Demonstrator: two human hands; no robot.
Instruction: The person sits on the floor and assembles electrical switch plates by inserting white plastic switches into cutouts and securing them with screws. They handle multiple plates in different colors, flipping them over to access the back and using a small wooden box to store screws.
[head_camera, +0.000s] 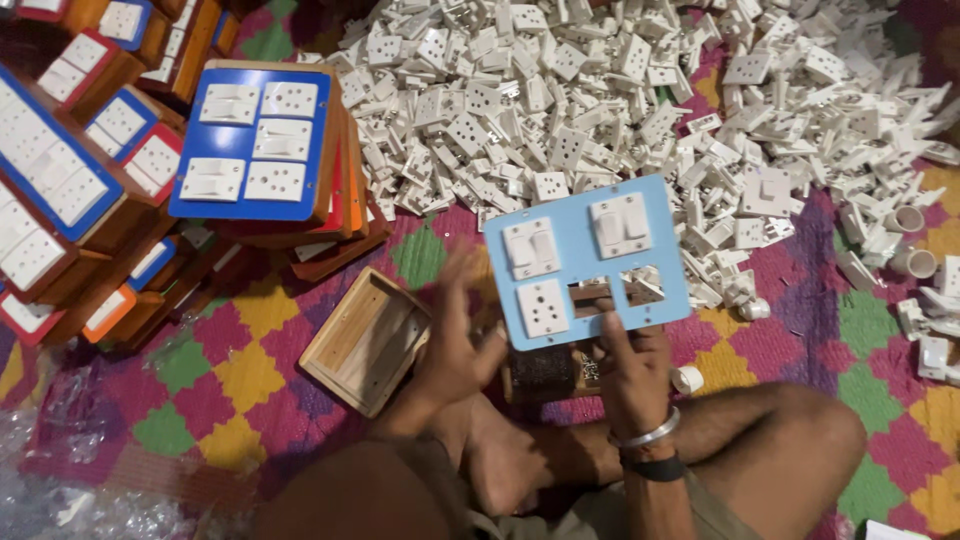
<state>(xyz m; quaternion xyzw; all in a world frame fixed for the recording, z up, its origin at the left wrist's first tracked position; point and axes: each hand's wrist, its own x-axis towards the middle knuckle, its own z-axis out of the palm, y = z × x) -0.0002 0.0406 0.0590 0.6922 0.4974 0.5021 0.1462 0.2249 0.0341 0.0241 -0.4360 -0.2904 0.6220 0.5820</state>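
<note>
fingers of right hand (628, 375) pinching blue plate (585, 260), left hand (455, 340) blurred, grip unclear, white sockets heap (600, 100) behind

Plate (580, 240) before parts heap (600, 100); box (365, 340) left.

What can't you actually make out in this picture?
- Left hand: motion-blurred in the head view, so its grip is unclear.
- Right hand: its fingers go behind the light blue plate.
- Dark object below the plate: mostly covered.
- Stacked boards: cut off by the left edge.
</note>
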